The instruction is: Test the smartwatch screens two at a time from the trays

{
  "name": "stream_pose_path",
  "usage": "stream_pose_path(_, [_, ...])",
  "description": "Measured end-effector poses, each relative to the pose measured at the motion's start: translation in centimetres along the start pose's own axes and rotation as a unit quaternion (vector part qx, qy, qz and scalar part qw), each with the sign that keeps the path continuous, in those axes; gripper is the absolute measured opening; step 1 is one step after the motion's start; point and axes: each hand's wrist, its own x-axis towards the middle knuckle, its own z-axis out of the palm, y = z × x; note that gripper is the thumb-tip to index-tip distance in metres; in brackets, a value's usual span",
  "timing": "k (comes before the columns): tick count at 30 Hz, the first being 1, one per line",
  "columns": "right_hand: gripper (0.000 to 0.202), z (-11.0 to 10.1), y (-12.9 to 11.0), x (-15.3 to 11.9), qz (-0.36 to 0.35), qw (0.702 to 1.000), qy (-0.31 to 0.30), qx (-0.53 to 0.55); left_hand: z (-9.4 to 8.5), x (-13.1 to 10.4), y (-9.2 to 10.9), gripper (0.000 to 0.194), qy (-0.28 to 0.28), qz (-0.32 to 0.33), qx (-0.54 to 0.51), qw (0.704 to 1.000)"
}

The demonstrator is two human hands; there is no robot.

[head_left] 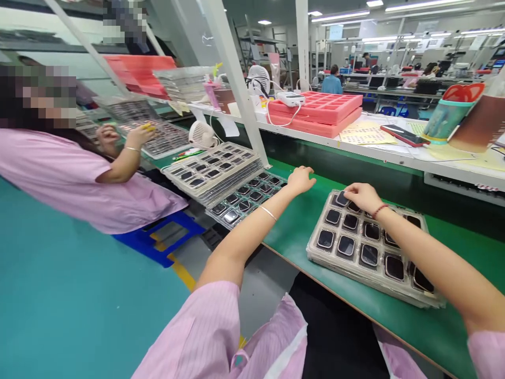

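Observation:
My right hand (363,198) is at the far left corner of a stacked plastic tray (315,251), fingertips closed on the edge of a dark, rounded-square watch screen (340,199). Several similar screens with light metal-coloured rims sit in the tray's pockets, and my right forearm covers some of them. My left hand (301,180) is over the green bench (290,231), fingers partly stretched and holding nothing that I can see. Beside it lies a clear tray (224,220) of watch screens, its far right end partly hidden by the hand.
A tall stack of filled trays (213,176) stands left, against a slanted white post (240,84). Red foam trays (315,108), a phone (404,134) and a cup (450,116) are on the shelf. A co-worker in a pink shirt (79,173) sits at left.

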Motion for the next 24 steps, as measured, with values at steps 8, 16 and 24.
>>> stream_pose_path(8, [0.019, -2.0, 2.1, -0.6, 0.013, 0.99, 0.017, -0.136, 1.6, -2.4, 9.5, 0.024, -0.117, 0.262, -0.027, 0.958])
stream_pose_path(16, [0.017, -3.3, 7.5, -5.9, -0.034, 0.998, 0.049, 0.035, 3.1, -5.1, 12.8, 0.017, -0.101, 0.264, -0.055, 0.958])
stream_pose_path(24, [0.029, -3.7, 8.5, -5.7, 0.134, 0.845, 0.032, 0.517, 5.3, -4.1, 14.6, 0.028, -0.236, 0.048, -0.559, 0.793])
